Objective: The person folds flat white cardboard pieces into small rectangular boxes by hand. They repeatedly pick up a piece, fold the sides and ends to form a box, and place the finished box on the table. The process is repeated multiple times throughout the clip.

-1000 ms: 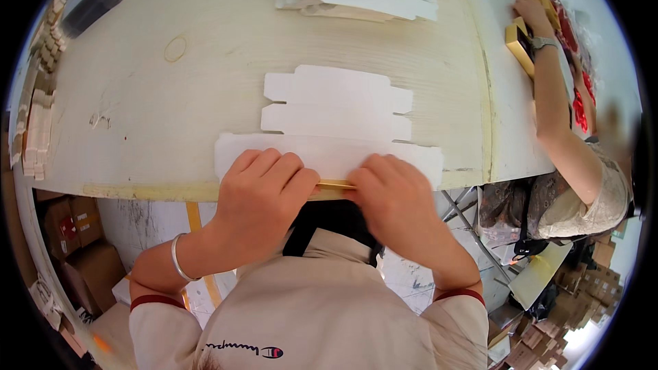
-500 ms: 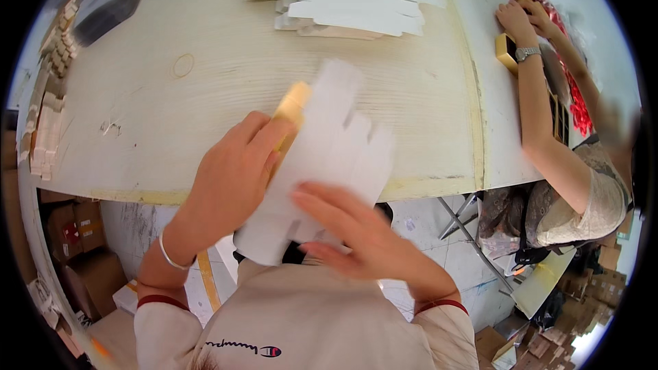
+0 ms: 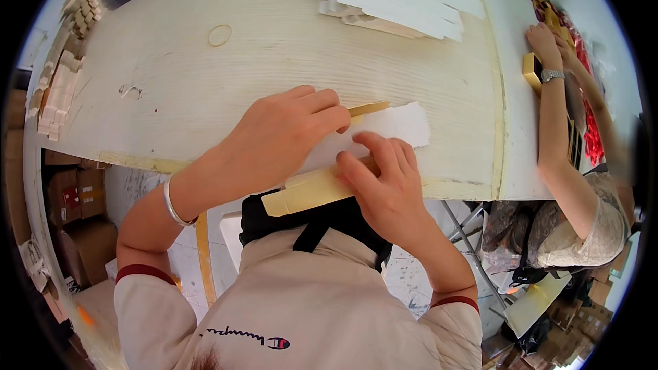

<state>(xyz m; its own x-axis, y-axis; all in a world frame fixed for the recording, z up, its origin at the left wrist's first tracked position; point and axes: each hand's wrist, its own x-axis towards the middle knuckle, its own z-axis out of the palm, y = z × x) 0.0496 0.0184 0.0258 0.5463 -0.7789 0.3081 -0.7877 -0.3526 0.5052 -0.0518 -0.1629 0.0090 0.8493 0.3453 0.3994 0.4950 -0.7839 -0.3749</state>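
Observation:
A folding-carton blank (image 3: pixel 401 123), white on its inner face and gold on its outer face, lies slantwise at the table's near edge. Its long sides are bent up, so gold shows along the far side and on the near strip. My left hand (image 3: pixel 291 127) has its fingers curled over the far side of the carton. The fingers of my right hand (image 3: pixel 387 188) are bent around the near gold side, thumb toward my left hand. Both hands cover the carton's middle.
White flat carton blanks (image 3: pixel 404 3) lie stacked at the far side of the pale table (image 3: pixel 240 82). A rubber band (image 3: pixel 219 35) lies left of them. White cartons (image 3: pixel 62 89) line the left edge. At right, a co-worker's hands (image 3: pixel 548 48) work beside a gold box (image 3: pixel 532 72).
The carton has turned from a steep slant to lying more crosswise, and its gold sides are now bent up. My right hand has moved from its white face to the near side.

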